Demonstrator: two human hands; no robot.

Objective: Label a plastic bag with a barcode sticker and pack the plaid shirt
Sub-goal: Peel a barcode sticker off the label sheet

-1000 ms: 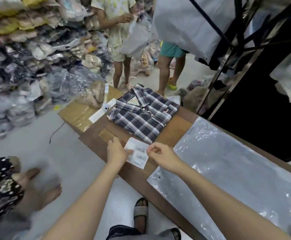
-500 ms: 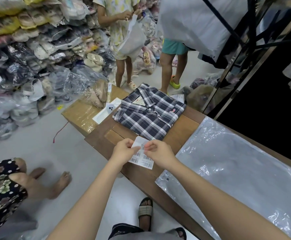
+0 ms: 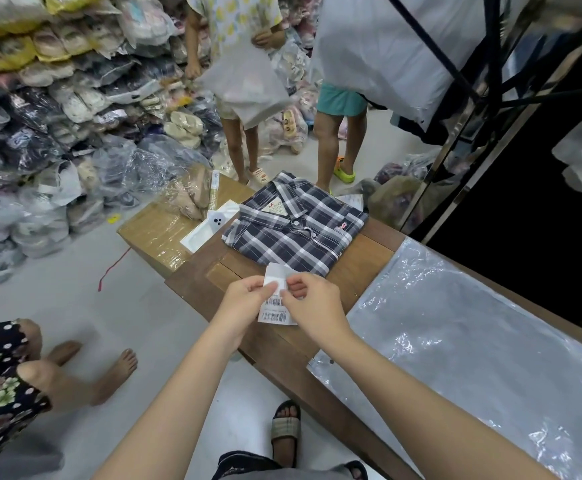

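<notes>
A folded dark blue and white plaid shirt (image 3: 294, 225) lies at the far end of the wooden table (image 3: 369, 258). A clear plastic bag (image 3: 473, 341) lies flat on the table to the right. Both hands hold a white sheet of barcode stickers (image 3: 275, 308) just above the table's near edge, in front of the shirt. My left hand (image 3: 248, 299) pinches the sheet's left side. My right hand (image 3: 312, 299) pinches its upper right part, and the sheet's top is bent upward between the fingers.
A taped cardboard box (image 3: 158, 233) stands left of the table with a white phone box (image 3: 210, 226) and a wrapped bundle (image 3: 189, 199) on it. Piles of bagged goods (image 3: 57, 133) fill the left. Two persons stand beyond the table; another person's bare feet (image 3: 109, 368) are at lower left.
Both hands have lifted the sticker sheet off the table and drawn together on it; its top edge now bends up between the fingers.
</notes>
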